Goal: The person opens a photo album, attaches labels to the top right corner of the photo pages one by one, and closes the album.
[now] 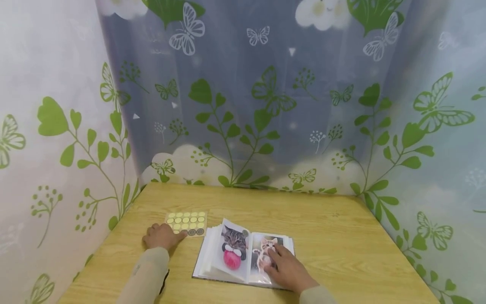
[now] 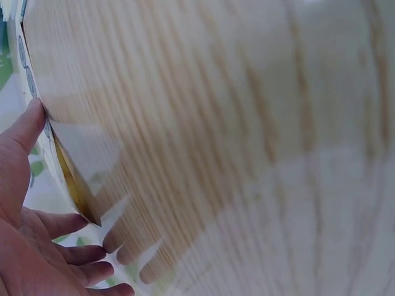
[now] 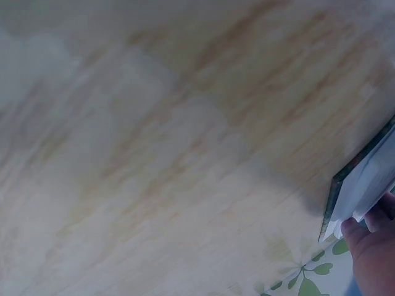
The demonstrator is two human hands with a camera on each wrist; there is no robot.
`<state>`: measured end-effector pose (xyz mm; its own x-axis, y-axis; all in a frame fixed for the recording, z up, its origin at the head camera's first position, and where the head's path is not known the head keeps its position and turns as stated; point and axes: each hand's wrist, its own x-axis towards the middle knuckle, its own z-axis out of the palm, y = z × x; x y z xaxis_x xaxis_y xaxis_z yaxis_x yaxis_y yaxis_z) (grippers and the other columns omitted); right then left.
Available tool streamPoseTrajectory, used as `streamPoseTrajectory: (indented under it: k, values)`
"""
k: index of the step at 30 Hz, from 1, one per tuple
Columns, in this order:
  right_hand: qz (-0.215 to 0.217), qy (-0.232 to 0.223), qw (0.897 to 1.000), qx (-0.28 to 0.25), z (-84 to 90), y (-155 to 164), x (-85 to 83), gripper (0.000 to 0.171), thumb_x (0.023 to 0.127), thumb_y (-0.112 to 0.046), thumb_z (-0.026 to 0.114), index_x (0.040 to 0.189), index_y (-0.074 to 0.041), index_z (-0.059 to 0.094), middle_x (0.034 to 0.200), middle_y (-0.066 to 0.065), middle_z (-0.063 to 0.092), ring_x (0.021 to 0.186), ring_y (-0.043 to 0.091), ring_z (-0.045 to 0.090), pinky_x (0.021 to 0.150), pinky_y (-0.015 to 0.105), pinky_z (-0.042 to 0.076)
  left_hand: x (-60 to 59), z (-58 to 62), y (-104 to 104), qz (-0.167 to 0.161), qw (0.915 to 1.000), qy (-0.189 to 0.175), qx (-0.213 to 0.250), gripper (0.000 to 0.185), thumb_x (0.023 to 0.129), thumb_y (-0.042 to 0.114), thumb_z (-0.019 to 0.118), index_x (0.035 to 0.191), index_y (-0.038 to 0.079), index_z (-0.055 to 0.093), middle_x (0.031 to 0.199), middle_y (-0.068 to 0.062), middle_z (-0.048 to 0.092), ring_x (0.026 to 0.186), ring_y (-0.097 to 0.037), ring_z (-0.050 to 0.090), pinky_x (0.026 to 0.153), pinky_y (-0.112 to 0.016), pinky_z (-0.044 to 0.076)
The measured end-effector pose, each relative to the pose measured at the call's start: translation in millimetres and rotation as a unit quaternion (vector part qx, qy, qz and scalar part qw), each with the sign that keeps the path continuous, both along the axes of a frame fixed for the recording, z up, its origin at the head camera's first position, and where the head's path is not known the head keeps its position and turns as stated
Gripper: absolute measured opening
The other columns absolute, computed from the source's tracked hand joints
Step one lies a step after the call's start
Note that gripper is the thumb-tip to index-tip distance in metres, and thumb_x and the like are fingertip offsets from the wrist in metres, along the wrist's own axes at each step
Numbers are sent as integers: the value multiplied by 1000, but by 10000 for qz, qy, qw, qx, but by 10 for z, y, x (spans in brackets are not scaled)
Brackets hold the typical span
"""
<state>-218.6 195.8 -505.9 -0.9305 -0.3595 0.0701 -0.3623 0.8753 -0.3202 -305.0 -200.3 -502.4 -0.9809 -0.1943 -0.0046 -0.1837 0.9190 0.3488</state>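
Presently, an open photo album (image 1: 243, 257) lies on the wooden desk (image 1: 341, 236), near its front edge and roughly at centre. The left page shows a tabby cat with a pink ball (image 1: 232, 259); the right page shows a lighter kitten, partly covered. Several loose pages stand fanned up at the album's left side.

The right hand (image 1: 287, 270) rests on the right page, fingers (image 1: 276, 252) extended and slightly apart, pressing flat on the photo. In the right wrist view the album's corner (image 3: 364, 185) shows at the frame edge with a fingertip (image 3: 355, 229) against it; that view is blurred.

A sticker sheet (image 1: 187, 222) of round yellow dots lies flat on the desk, just left of and behind the album, not touching it. The two dots at its lower right look darker.

The left hand (image 1: 162, 236) lies on the desk at the sheet's near left corner, index finger stretched onto the sheet's edge, the other fingers loosely curled. In the left wrist view the thumb (image 2: 28, 126) touches the sheet's edge (image 2: 38, 132), which appears slightly raised; whether it is pinched cannot be told.

A floral curtain (image 1: 265, 105) with green leaves and butterflies surrounds the desk on three sides.
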Motion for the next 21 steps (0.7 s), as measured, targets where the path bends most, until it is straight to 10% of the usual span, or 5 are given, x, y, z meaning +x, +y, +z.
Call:
streamPoseTrajectory:
  k: [21]
  values:
    - [-61,-82,9999,7,-33,-3,-19,58,96,-37,60,142,-3,53,148,25,42,137,43,39,111,56,33,-46,-16,-64,55,9959,287,856,68,91,46,65,117,-16,56,110,-35,54,103,-51,52,83,-65,44]
